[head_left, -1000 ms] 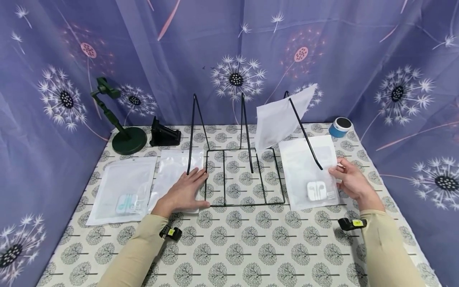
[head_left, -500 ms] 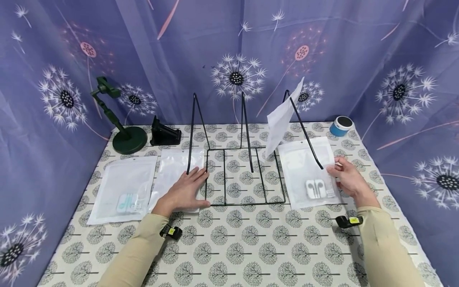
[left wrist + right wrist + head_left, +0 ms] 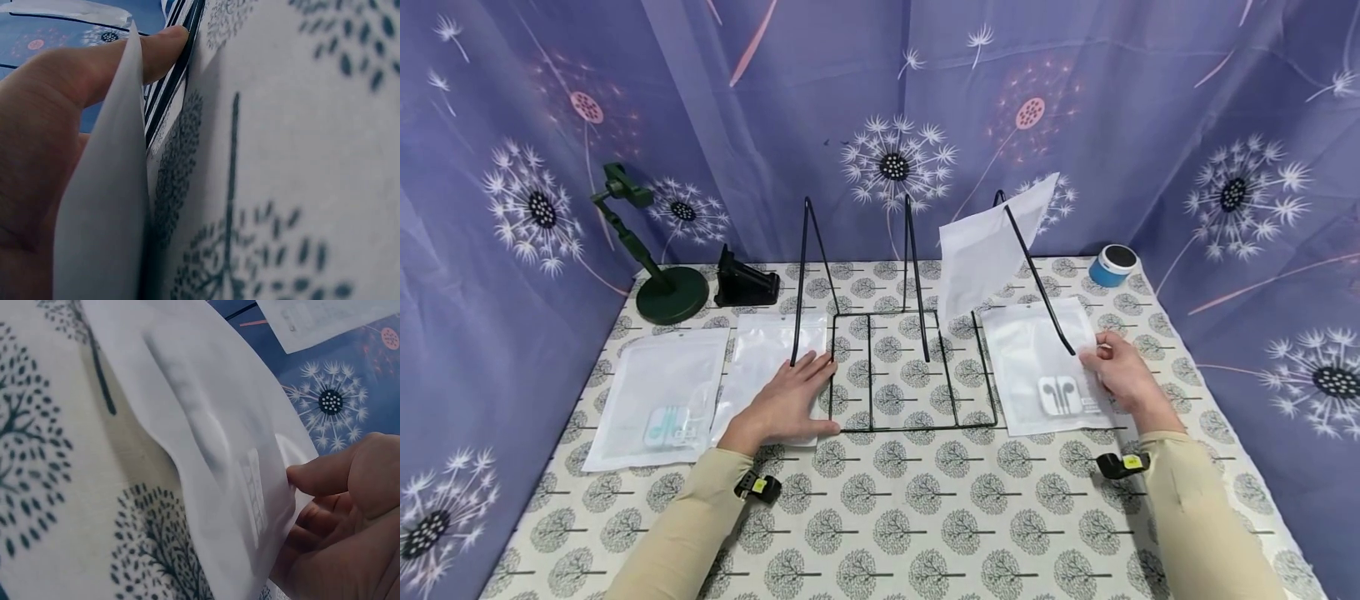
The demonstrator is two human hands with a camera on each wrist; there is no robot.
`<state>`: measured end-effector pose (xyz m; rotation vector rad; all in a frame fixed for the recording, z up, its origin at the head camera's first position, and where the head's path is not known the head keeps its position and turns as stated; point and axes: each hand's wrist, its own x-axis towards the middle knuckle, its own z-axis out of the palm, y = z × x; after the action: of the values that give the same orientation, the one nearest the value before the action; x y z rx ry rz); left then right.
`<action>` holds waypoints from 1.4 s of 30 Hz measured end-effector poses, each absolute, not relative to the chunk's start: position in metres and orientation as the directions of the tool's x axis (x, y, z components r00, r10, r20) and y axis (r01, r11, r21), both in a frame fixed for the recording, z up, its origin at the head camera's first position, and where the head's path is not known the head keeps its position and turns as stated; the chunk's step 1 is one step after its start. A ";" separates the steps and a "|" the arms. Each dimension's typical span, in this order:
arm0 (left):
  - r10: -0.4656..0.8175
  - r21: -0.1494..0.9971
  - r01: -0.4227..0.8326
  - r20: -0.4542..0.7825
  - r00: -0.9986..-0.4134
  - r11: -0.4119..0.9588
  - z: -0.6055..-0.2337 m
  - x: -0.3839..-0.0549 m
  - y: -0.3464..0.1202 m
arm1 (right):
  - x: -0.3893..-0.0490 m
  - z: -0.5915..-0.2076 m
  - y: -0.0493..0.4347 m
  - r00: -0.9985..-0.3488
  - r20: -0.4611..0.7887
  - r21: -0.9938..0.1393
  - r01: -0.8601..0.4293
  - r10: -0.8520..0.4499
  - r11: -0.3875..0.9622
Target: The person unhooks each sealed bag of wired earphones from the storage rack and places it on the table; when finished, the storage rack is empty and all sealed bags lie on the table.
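A black wire rack [image 3: 871, 430] with three raised hooks stands mid-table. My left hand [image 3: 778, 400], fingers extended, rests on the rack's left edge, over a white zip pouch [image 3: 760, 342] that it partly covers. In the left wrist view the thumb [image 3: 165, 50] touches the black wire. My right hand [image 3: 1126, 375] pinches the right edge of another zip pouch [image 3: 1022, 358], which shows white earphones in a case [image 3: 1060, 396]. This pouch lies under the rack's right hook. In the right wrist view its film [image 3: 206, 425] bulges beside my fingers. A further white pouch [image 3: 973, 258] hangs from the right hook.
At far left lies a pouch [image 3: 662, 367] with teal-tinted earphones. Behind it stand a dark green stand [image 3: 672, 296] and a black holder [image 3: 747, 285]. A blue round container [image 3: 1112, 265] sits at the back right. Purple curtains [image 3: 760, 125] border the table's back and sides.
The hanging pouch has swung edge-on and back to facing forward. My right hand has shifted slightly left with its pouch, whose top edge sits lower. My left hand has stayed put.
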<state>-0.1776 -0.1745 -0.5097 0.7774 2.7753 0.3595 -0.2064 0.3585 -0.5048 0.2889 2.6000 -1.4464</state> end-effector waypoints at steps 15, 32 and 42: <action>0.533 0.277 0.481 -0.156 -0.832 0.832 -0.514 -0.179 -0.176 | -0.199 -0.512 0.358 -0.977 -0.115 -0.643 0.212 0.181 0.736; 0.531 0.289 0.478 -0.142 -0.835 0.829 -0.513 -0.177 -0.175 | -0.196 -0.505 0.350 -0.980 -0.124 -0.473 0.195 0.155 0.859; 0.532 0.293 0.479 -0.137 -0.835 0.828 -0.513 -0.178 -0.174 | -0.195 -0.506 0.355 -0.989 -0.045 -0.508 0.144 0.141 0.849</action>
<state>-0.1778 -0.1744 -0.5126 0.7834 2.7964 0.3653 -0.1952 0.3548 -0.5061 0.2330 3.0155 -0.8287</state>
